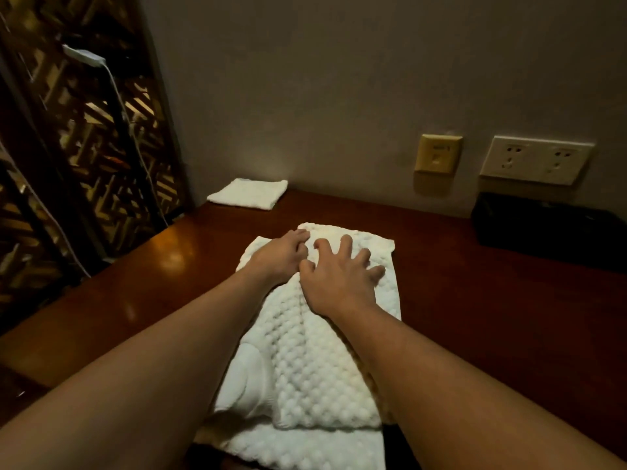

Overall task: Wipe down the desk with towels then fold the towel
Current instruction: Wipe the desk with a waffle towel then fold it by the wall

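Note:
A long white bubble-textured towel [315, 361] lies folded lengthwise on the dark red wooden desk [475, 300], running from the desk's middle to its front edge and hanging over it. My left hand [278, 257] rests on the towel's far left part, fingers curled on the cloth. My right hand [341, 276] lies flat beside it with fingers spread, pressing the towel's far end. The two hands touch each other. A small white towel [247, 193], folded square, sits at the desk's back left corner against the wall.
A black box [549, 228] stands at the back right of the desk. On the wall above it are a yellowed socket plate [437, 154] and a white double power outlet [536, 160]. A patterned screen [84, 147] with a white cable [135, 140] stands at the left.

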The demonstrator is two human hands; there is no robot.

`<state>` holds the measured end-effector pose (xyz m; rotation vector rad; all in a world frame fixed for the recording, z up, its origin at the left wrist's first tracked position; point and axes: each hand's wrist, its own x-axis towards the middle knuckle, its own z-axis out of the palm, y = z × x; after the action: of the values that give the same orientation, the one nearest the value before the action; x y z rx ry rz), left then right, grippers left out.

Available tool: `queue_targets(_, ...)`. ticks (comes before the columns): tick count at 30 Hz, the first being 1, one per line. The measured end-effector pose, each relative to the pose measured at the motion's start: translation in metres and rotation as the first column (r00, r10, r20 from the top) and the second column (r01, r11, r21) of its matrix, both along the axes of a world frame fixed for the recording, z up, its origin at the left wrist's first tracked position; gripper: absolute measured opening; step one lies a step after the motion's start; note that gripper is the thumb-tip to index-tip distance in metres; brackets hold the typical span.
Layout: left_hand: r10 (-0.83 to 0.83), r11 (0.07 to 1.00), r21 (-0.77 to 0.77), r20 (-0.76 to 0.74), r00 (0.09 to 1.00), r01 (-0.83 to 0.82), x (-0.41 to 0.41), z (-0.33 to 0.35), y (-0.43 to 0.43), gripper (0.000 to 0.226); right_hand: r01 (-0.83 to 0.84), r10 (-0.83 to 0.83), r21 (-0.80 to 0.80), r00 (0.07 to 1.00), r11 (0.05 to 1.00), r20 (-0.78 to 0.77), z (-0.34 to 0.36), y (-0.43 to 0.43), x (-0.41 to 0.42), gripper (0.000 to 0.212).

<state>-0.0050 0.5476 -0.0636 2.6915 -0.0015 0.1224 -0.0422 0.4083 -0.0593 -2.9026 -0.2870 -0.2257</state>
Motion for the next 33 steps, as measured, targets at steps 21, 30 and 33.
queue_targets(21,-0.031,0.999,-0.037,-0.033,0.999,0.030,0.192,0.005,0.020,0.046,0.056,-0.057,0.014,0.997,0.998,0.044,-0.001,0.018,0.190,0.054)
queue_targets(30,-0.060,0.998,0.035,-0.024,0.998,0.061,0.076,0.010,0.005,0.047,0.018,-0.018,-0.018,1.000,1.000,0.023,0.003,0.003,0.086,0.054)
queue_targets(33,-0.060,0.998,0.008,-0.040,0.997,0.060,0.032,0.008,0.005,0.049,0.019,-0.018,-0.021,0.999,1.000,0.036,0.004,0.000,0.037,0.054)
